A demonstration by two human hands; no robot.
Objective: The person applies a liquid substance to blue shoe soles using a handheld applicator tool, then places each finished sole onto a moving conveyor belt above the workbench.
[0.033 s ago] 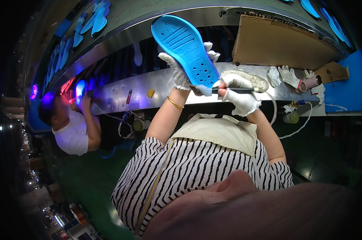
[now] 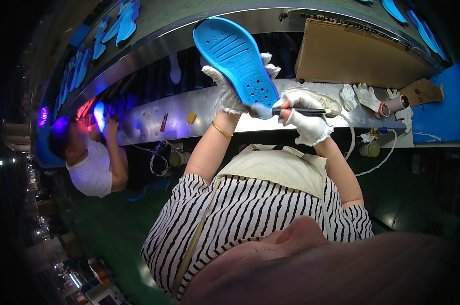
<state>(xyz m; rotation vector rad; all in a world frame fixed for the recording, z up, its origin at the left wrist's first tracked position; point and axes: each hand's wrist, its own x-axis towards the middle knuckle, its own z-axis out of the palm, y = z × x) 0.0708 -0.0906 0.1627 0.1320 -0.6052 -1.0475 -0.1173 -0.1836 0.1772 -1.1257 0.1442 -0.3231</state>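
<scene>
Nothing moved against the picture from the same instant: same pose, same grips, so probably mid-stroke on the same spot, neither starting nor finishing.

Left hand (image 2: 230, 94), in a white knitted glove, clenched around the lower edge of a bright blue moulded foam shoe sole (image 2: 235, 56). Sole raised in the air over the near edge of the long grey metal workbench (image 2: 153, 119), tread side facing the camera, toe pointing far and left. Right hand (image 2: 306, 122), gloved alike, closed around a thin dark pen-like tool (image 2: 304, 111), held level, with its tip touching the pale patch at the heel end of the sole, just right of the left hand's fingers.

To the far right on the bench: a flat brown cardboard sheet (image 2: 352, 56), a few spare white gloves (image 2: 367, 96), and a small roll of tape (image 2: 398, 104). To the left, a co-worker in a white shirt (image 2: 90, 170), lit by violet light, both hands up at the bench.

Hard to make out: the tool's tip, lost against the pale patch, so no telling brush from blade. Left-hand fingertips hidden behind the sole. Tool's tail end covered by the right glove; cord trailing off to the right, possibly belonging to it, not certain. Lower foreground blocked by a blurred pink mass close to the lens. Co-worker's piece washed out by the glow.
</scene>
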